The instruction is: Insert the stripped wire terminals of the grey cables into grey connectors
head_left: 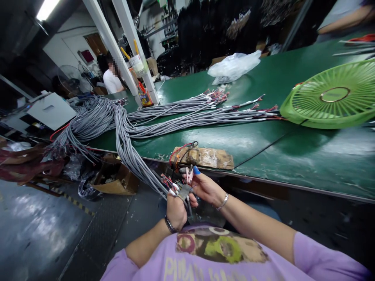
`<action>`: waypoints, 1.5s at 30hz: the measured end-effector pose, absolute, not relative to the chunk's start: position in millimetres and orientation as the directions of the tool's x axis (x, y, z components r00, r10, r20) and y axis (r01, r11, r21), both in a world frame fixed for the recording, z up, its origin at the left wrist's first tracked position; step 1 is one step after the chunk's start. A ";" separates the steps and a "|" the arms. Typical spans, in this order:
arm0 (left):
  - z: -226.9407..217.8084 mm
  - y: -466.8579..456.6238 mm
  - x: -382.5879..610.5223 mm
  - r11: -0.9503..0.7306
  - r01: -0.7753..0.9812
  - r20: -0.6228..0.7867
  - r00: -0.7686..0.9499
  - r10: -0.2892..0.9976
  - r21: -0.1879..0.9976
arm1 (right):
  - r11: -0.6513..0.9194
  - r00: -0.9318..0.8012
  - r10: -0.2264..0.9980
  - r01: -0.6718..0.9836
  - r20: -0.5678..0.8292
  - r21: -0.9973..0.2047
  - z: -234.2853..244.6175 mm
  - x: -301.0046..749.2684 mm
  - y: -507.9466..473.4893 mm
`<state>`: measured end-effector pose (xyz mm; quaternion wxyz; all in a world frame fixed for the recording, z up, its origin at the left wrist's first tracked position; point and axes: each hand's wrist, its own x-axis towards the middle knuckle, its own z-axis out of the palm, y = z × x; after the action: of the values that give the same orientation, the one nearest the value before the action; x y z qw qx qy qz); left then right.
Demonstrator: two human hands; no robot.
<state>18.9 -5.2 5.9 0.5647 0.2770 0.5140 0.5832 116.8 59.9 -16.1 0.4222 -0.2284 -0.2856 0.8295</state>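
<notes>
Both hands are just off the near edge of the green bench [310, 164]. The left hand [176, 212] is closed around ends of the grey cables [124, 136], which drape over that edge from the left; the right hand [206, 189] pinches a small pale pink piece [189, 175], perhaps a clip. Bare surface spreads to the right, crossed by a black cord [260, 150]. A wooden block [213, 157] blocks the edge beyond the right hand; a green fan [331, 99] stands farther right, a plastic bag [234, 67] at the far side.
</notes>
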 end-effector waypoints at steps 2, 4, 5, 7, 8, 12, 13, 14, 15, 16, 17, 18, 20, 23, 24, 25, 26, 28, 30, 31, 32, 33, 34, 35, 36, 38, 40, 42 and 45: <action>5.1 -5.7 18.8 0.174 -0.372 -0.266 -0.212 0.940 0.912 | -0.488 -0.521 0.838 -0.584 -0.161 -0.649 -16.6 115.3 61.2; 3.5 -6.5 18.2 0.181 -0.368 -0.271 -0.208 0.940 0.912 | -0.483 -0.484 0.855 -0.608 -0.189 -0.630 -18.5 113.1 62.6; 2.6 -6.9 17.9 0.184 -0.365 -0.271 -0.205 0.940 0.913 | -0.482 -0.471 0.860 -0.617 -0.199 -0.622 -19.8 111.9 63.0; 0.9 -7.6 17.3 0.192 -0.360 -0.276 -0.197 0.941 0.913 | -0.483 -0.461 0.863 -0.627 -0.209 -0.612 -22.2 110.1 63.1; 0.2 -7.9 17.0 0.198 -0.359 -0.280 -0.195 0.940 0.912 | -0.485 -0.461 0.862 -0.630 -0.211 -0.607 -23.3 109.6 62.7; -1.4 -11.0 14.5 0.188 -0.376 -0.278 -0.200 0.940 0.907 | -0.497 -0.464 0.860 -0.662 -0.215 -0.561 -27.1 112.6 60.0; -1.9 -12.4 13.4 0.179 -0.378 -0.270 -0.202 0.941 0.908 | -0.507 -0.470 0.855 -0.666 -0.220 -0.548 -28.1 114.6 59.4; -2.4 -14.0 12.2 0.170 -0.377 -0.260 -0.203 0.944 0.911 | -0.518 -0.477 0.849 -0.664 -0.228 -0.539 -29.1 116.9 58.9; -3.0 -15.6 10.9 0.161 -0.372 -0.249 -0.203 0.947 0.914 | -0.530 -0.484 0.842 -0.657 -0.239 -0.536 -30.0 119.4 58.6; -3.4 -17.1 9.7 0.154 -0.365 -0.239 -0.200 0.950 0.918 | -0.540 -0.488 0.836 -0.648 -0.251 -0.537 -30.6 121.8 58.3; -3.8 -18.3 8.6 0.148 -0.358 -0.230 -0.197 0.953 0.922 | -0.546 -0.488 0.832 -0.639 -0.262 -0.542 -31.0 123.9 58.2; -3.9 -19.1 7.9 0.145 -0.354 -0.225 -0.195 0.955 0.924 | -0.546 -0.485 0.832 -0.631 -0.268 -0.551 -30.9 125.5 58.2; -3.1 -19.2 7.7 0.142 -0.357 -0.224 -0.200 0.954 0.923 | -0.536 -0.483 0.836 -0.615 -0.262 -0.578 -29.1 127.2 58.8; 0.2 -16.1 10.1 0.131 -0.367 -0.226 -0.229 0.947 0.921 | -0.506 -0.478 0.848 -0.598 -0.230 -0.622 -23.7 126.3 61.2; 1.7 -14.6 11.4 0.124 -0.369 -0.222 -0.238 0.946 0.921 | -0.493 -0.469 0.854 -0.594 -0.224 -0.636 -21.7 125.6 62.2; 3.2 -13.1 12.7 0.118 -0.373 -0.220 -0.244 0.944 0.920 | -0.483 -0.460 0.859 -0.588 -0.223 -0.649 -20.1 124.9 63.0; 4.6 -11.5 14.0 0.117 -0.380 -0.223 -0.248 0.943 0.918 | -0.473 -0.449 0.865 -0.582 -0.224 -0.661 -18.9 124.2 63.6; 6.8 -8.7 16.4 0.121 -0.399 -0.239 -0.259 0.936 0.909 | -0.427 -0.399 0.891 -0.572 -0.218 -0.700 -18.3 122.9 63.8; 7.7 -6.5 18.2 0.128 -0.419 -0.257 -0.266 0.929 0.899 | -0.327 -0.294 0.937 -0.556 -0.187 -0.764 -19.9 121.7 62.6; 7.6 -5.7 18.9 0.128 -0.424 -0.260 -0.268 0.928 0.897 | -0.273 -0.233 0.957 -0.545 -0.170 -0.793 -21.1 121.0 61.9; 7.4 -5.0 19.3 0.126 -0.424 -0.258 -0.269 0.928 0.897 | -0.235 -0.188 0.970 -0.536 -0.157 -0.811 -22.3 120.2 61.2; 7.1 -4.5 19.7 0.126 -0.420 -0.256 -0.269 0.928 0.899 | -0.226 -0.174 0.973 -0.537 -0.155 -0.813 -23.4 119.2 60.7; 6.6 -4.1 19.9 0.126 -0.413 -0.253 -0.269 0.929 0.902 | -0.249 -0.197 0.966 -0.550 -0.166 -0.797 -24.2 118.1 60.5; 6.2 -3.8 20.0 0.124 -0.407 -0.249 -0.270 0.930 0.905 | -0.296 -0.244 0.952 -0.573 -0.186 -0.765 -24.6 117.0 60.6; 5.9 -3.7 20.0 0.119 -0.400 -0.242 -0.273 0.931 0.909 | -0.355 -0.303 0.930 -0.596 -0.208 -0.720 -24.7 115.7 61.1; 5.1 -3.8 20.0 0.115 -0.390 -0.235 -0.275 0.932 0.914 | -0.459 -0.405 0.882 -0.628 -0.239 -0.628 -24.2 113.3 62.7; 4.1 -4.2 20.0 0.115 -0.381 -0.232 -0.278 0.932 0.917 | -0.504 -0.444 0.859 -0.652 -0.254 -0.566 -23.5 111.1 64.7; 2.6 -4.8 19.8 0.122 -0.373 -0.237 -0.279 0.930 0.920 | -0.499 -0.437 0.864 -0.677 -0.251 -0.541 -23.2 109.0 66.3; -0.6 -5.6 19.3 0.134 -0.360 -0.243 -0.277 0.930 0.923 | -0.475 -0.398 0.880 -0.706 -0.260 -0.526 -23.8 106.0 67.2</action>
<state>19.3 -5.6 -0.6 0.5371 0.2698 0.5276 0.6003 106.0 67.2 -23.8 0.4840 -0.2582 -0.1684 0.8190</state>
